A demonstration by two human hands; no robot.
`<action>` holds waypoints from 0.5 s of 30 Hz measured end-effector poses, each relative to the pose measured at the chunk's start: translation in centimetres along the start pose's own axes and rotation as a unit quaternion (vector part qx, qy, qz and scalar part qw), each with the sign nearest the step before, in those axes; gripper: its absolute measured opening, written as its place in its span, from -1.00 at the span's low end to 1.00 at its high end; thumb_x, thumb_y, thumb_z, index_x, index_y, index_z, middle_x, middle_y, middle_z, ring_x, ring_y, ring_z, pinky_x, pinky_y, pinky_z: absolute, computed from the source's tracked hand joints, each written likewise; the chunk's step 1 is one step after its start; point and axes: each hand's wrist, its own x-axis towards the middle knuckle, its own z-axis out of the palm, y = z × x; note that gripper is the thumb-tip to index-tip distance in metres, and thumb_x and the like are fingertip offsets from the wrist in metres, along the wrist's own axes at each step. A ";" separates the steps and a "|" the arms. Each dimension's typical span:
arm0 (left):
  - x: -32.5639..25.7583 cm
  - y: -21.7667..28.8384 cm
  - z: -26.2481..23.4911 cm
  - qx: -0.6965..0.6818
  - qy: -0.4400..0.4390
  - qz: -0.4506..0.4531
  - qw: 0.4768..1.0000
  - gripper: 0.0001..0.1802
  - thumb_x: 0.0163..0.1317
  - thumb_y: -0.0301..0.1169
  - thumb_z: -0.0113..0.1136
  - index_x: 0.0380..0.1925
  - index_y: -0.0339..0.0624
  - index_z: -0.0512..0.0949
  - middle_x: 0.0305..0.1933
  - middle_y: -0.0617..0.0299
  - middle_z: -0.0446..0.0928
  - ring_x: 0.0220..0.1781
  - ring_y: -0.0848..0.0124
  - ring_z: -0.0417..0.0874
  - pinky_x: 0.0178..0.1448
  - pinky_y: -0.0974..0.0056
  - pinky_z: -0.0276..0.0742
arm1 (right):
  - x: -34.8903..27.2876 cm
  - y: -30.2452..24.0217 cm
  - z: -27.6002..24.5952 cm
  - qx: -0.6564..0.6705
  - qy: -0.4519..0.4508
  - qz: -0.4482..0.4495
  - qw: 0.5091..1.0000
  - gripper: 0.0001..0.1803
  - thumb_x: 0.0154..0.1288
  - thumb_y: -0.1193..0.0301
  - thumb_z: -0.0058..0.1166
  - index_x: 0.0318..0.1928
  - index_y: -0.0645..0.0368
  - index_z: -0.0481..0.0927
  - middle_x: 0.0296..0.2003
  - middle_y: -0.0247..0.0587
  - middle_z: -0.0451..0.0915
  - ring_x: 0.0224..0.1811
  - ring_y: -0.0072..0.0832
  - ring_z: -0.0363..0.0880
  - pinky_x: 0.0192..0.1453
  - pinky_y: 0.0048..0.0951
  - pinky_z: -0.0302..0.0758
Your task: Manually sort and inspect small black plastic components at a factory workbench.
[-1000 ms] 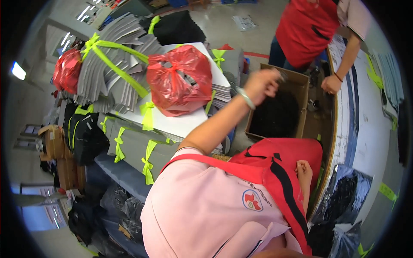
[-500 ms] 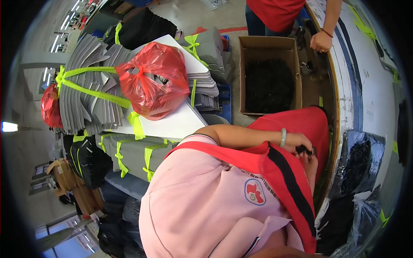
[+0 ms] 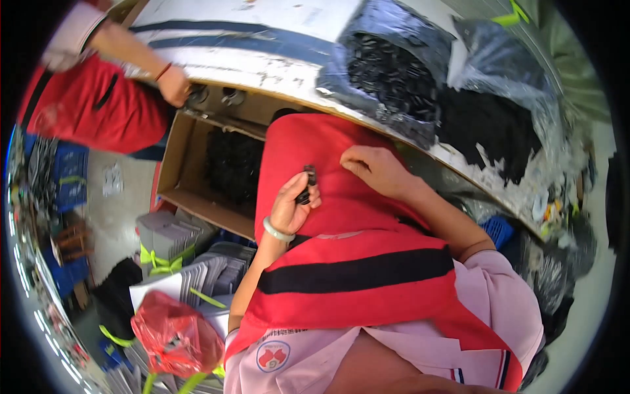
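My left hand [image 3: 292,209], with a pale bangle [image 3: 278,231] at its wrist, is closed round some small black pieces [image 3: 306,186]; their exact kind is too small to tell. They stick out between thumb and fingers, above the red apron [image 3: 315,141] over my lap. To the right, my right hand [image 3: 379,171] hovers over the apron, apart from the left. Its fingers are bent and pressed together at the tips, and whatever may be in them is hidden. Left of my lap stands an open cardboard box [image 3: 172,161] with a heap of black material [image 3: 230,164] inside.
A worktable [image 3: 289,75] runs across ahead, bearing a clear bag of black pieces [image 3: 394,75] and black material [image 3: 489,128] in plastic. At far left a co-worker's hand [image 3: 174,85] rests at the table edge. A red plastic bag [image 3: 176,335] and grey stacks [image 3: 167,236] lie at lower left.
The view has swung round to the right toward the table. My hands, close together at the small black piece before, are now apart, with black pieces in the left.
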 end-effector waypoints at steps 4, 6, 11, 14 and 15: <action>0.7 -0.2 0.3 0.031 0.011 -0.019 0.999 -0.85 0.41 -0.40 -0.03 -0.26 -0.25 0.48 -0.47 0.19 0.44 -0.45 0.41 0.40 -0.36 0.31 0.33 | -1.4 0.2 -6.2 -0.035 0.183 0.003 0.982 -0.86 0.30 0.42 0.07 -0.23 0.25 0.56 -0.32 -0.07 0.59 -0.27 -0.21 0.59 -0.17 -0.38 0.49; 0.6 -0.2 0.4 0.046 0.021 -0.011 0.999 -0.85 0.38 -0.41 0.00 -0.29 -0.26 0.49 -0.47 0.16 0.46 -0.45 0.39 0.40 -0.38 0.31 0.32 | -2.1 2.1 -9.7 -0.069 0.256 0.023 0.964 -0.86 0.29 0.46 0.11 -0.19 0.26 0.59 -0.34 -0.28 0.60 -0.33 -0.60 0.50 -0.21 -0.56 0.44; 0.7 -0.3 1.0 0.045 0.035 -0.013 0.998 -0.85 0.38 -0.41 0.00 -0.28 -0.27 0.48 -0.49 0.16 0.45 -0.45 0.38 0.41 -0.39 0.31 0.31 | -5.6 9.5 -17.0 -0.194 0.368 0.153 0.896 -0.78 0.21 0.37 0.20 -0.17 0.21 0.61 -0.45 -0.30 0.57 -0.42 -0.54 0.49 -0.27 -0.51 0.45; 0.9 -0.3 1.2 0.055 0.042 -0.002 0.998 -0.86 0.39 -0.41 0.00 -0.25 -0.27 0.48 -0.49 0.18 0.45 -0.44 0.40 0.41 -0.38 0.31 0.32 | -5.7 12.9 -18.5 -0.253 0.366 0.188 0.876 -0.67 0.15 0.24 0.26 -0.15 0.17 0.62 -0.42 -0.23 0.59 -0.40 -0.36 0.56 -0.25 -0.39 0.48; 1.2 -0.5 1.2 0.068 0.039 -0.016 0.997 -0.86 0.39 -0.41 0.01 -0.25 -0.27 0.48 -0.49 0.18 0.46 -0.45 0.40 0.41 -0.38 0.31 0.32 | -5.5 13.8 -18.5 -0.285 0.355 0.202 0.867 -0.63 0.12 0.19 0.28 -0.14 0.17 0.62 -0.40 -0.22 0.60 -0.38 -0.31 0.57 -0.23 -0.36 0.48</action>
